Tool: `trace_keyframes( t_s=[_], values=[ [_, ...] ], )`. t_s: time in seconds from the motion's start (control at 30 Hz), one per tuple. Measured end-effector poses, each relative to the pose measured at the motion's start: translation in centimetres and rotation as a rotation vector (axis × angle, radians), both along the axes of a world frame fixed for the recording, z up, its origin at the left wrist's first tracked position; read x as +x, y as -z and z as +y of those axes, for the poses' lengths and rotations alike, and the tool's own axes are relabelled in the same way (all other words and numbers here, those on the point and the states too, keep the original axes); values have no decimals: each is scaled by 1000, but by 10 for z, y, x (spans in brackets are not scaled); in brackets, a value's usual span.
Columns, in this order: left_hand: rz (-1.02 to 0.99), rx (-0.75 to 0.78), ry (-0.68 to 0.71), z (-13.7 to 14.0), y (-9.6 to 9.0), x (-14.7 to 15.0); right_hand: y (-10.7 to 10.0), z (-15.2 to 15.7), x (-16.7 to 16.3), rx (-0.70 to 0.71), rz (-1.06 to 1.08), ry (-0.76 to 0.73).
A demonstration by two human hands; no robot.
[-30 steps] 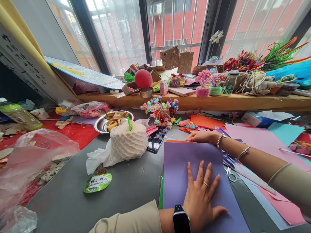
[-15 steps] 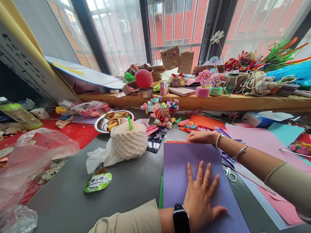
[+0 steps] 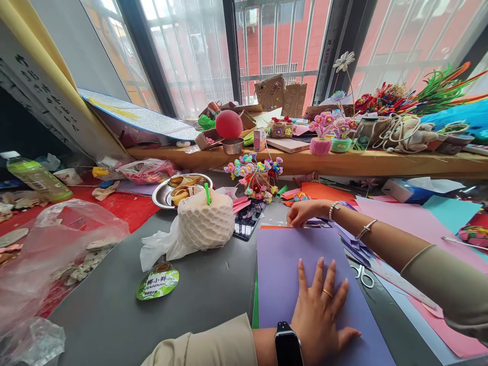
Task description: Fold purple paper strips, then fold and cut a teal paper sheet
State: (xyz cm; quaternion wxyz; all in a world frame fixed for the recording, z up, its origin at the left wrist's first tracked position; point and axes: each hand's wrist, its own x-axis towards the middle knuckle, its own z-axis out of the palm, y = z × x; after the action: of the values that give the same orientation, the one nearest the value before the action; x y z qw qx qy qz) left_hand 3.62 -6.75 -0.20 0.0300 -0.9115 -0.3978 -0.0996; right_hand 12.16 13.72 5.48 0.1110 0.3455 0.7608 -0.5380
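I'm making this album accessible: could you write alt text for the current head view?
The left hand lies spread on purple paper, the right hand at its far edge. Left of the paper sit a coconut and a phone; to its right, scissors.

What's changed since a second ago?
The right hand shifted left near the far edge of the purple paper and looks more curled; whether it grips anything is unclear. The view shifted slightly too. Unchanged: left hand flat on the paper, phone in place.
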Motion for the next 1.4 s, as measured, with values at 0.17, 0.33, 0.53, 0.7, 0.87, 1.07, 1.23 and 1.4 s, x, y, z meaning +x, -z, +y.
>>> trace_keyframes(
  t_s=[0.17, 0.33, 0.53, 0.7, 0.87, 1.07, 1.23, 1.4],
  values=[
    [-1, -8, 9, 0, 0, 1, -2, -10, 3, 325, 67, -90],
    [25, -76, 0, 19, -8, -2, -4, -12, 12, 523, 78, -53],
    [66, 60, -91, 57, -16, -15, -7, -6, 17, 613, 101, -15],
    [50, 198, -125, 78, -22, -27, -11, -7, 19, 623, 185, 38],
    [-6, 252, -167, 94, -24, -39, -7, -5, 22, 619, 192, 67],
    [-29, 258, -205, 104, -15, -47, 2, 1, 22, 570, 204, 62],
    [-54, 240, -232, 105, -12, -47, 3, 9, 19, 544, 158, 57],
    [-83, 212, -277, 114, -18, -47, 1, 16, 16, 520, 105, 67]
  ],
)
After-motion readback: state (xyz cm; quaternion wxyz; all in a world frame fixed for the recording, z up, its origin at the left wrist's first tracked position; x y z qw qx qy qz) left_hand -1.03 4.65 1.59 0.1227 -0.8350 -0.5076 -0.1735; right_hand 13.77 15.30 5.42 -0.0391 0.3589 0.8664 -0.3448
